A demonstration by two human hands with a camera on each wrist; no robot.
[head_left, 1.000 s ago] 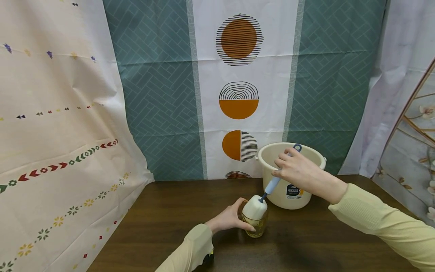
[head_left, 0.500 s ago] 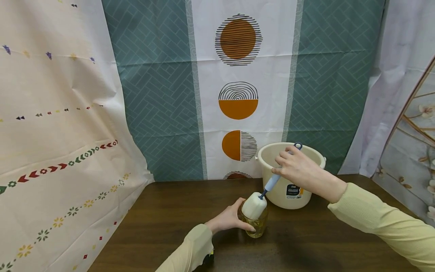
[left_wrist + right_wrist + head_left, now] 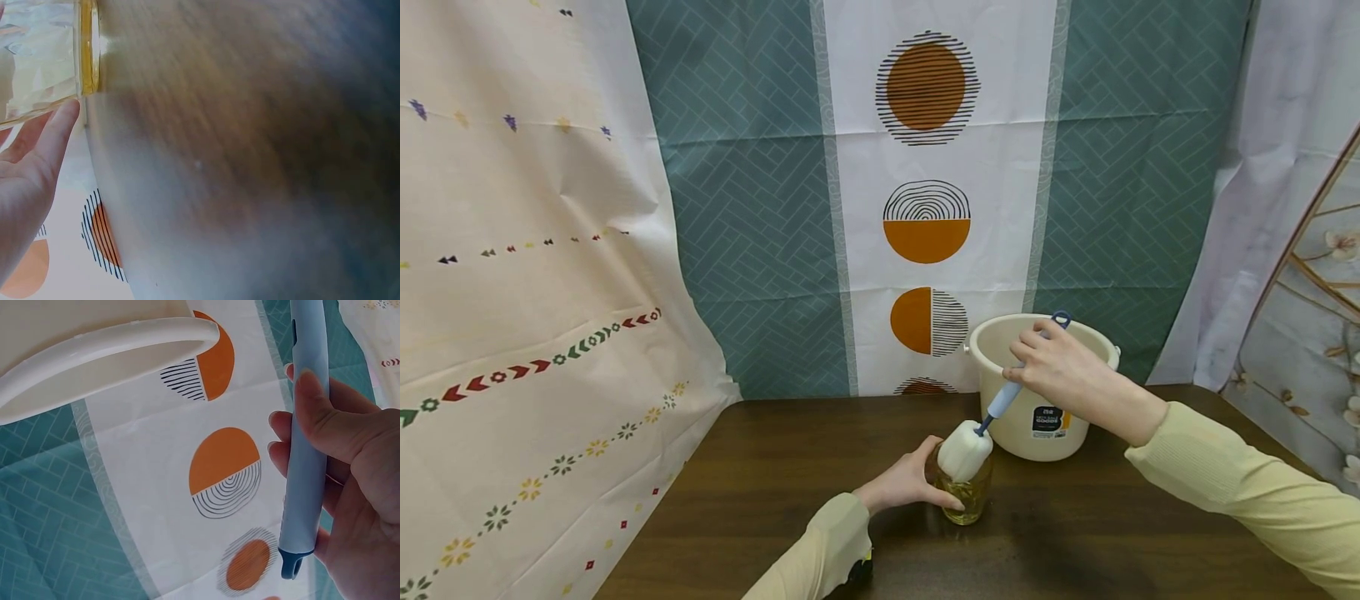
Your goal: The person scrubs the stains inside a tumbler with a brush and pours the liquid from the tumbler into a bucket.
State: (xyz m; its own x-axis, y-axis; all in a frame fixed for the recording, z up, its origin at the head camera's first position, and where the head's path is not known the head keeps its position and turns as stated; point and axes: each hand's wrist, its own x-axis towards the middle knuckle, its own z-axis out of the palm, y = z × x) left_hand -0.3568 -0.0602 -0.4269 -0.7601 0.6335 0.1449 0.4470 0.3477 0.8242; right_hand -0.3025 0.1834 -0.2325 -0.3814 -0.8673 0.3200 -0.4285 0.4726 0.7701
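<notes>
Amber glass [image 3: 967, 504] is gripped by the left hand [image 3: 912, 481], seemingly to steady it against the brush [image 3: 1003, 402] the right hand [image 3: 1060, 365] clasps; the white head's [image 3: 964, 452] depth inside is unclear.

My right sleeve [image 3: 1262, 492]: long, pale yellow-green, softly creased along my forearm
My right cuff [image 3: 1183, 458]: wide, finely ribbed, close in shade to the sleeve
My left sleeve [image 3: 801, 554]: pale too, nearer to cream
My left cuff [image 3: 844, 527]: broad, loose-edged
My right hand [image 3: 1056, 367]: bare
My left hand [image 3: 906, 483]: bare
</notes>
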